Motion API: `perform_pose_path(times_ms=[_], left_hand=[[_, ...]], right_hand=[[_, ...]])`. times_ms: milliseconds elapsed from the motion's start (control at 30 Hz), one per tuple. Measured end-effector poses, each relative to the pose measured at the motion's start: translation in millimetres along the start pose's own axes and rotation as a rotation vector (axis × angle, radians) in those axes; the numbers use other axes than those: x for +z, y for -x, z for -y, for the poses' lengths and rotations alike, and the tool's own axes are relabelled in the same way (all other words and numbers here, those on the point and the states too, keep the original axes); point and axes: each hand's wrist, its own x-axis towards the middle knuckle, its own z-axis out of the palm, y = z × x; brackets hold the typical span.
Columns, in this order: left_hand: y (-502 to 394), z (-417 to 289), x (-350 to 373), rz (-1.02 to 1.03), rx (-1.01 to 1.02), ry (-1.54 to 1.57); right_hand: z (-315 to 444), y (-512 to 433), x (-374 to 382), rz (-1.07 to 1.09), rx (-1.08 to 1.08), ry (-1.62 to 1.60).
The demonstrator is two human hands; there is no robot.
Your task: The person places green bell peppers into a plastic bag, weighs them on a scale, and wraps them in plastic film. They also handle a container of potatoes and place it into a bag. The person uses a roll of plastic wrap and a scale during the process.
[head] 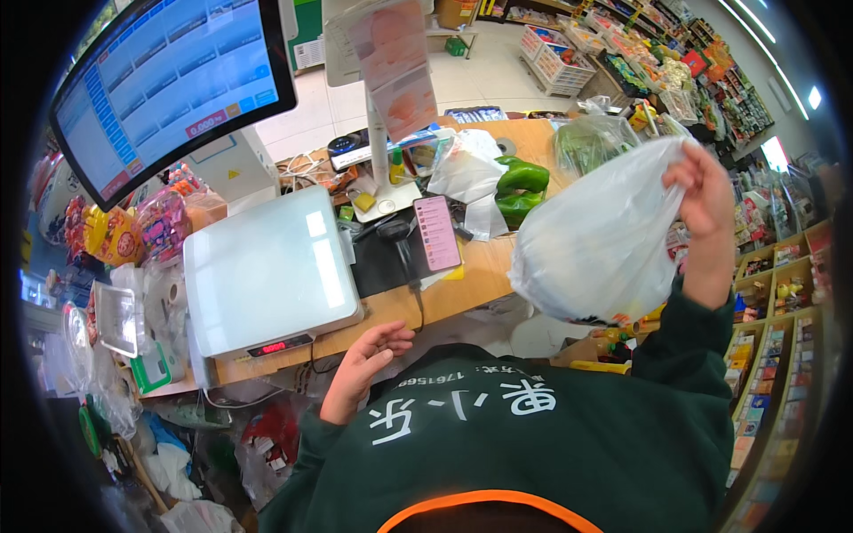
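My right hand grips the gathered top of a full white plastic bag, raised off the counter's right end; its contents cannot be made out. My left hand holds nothing, fingers loosely apart, near the front edge of the wooden counter. Left of centre lies a flat weighing scale with a red display. Beside it are a handheld barcode scanner and a smartphone with a lit screen. Green peppers lie by a white plastic bag. Behind the raised bag is a clear bag of green vegetables.
A large touchscreen monitor stands at the upper left. A padlock and cables lie behind the scale. Candy tubs are at the left. Stocked shelves line the right, and stacked crates stand on the floor beyond.
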Motion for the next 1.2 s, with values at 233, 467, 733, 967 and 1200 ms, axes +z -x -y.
perform_pose_path(times_ms=[233, 467, 733, 967, 1200], left_hand=[[-23, 9, 27, -0.096, 0.035, 0.017], [-54, 14, 71, -0.209, 0.049, 0.040], [-71, 16, 108, -0.388, 0.010, 0.047], [-83, 11, 126, -0.472, -0.015, 0.038], [-92, 9, 127, -0.489, -0.106, -0.070]], right_hand=[[65, -86, 5, 0.245, -0.230, -0.047], [26, -199, 4, 0.413, -0.151, -0.150], [-94, -307, 2, 0.401, 0.045, -0.172], [-150, -340, -16, 0.421, 0.121, -0.115], [-172, -365, -31, 0.587, -0.041, 0.258]])
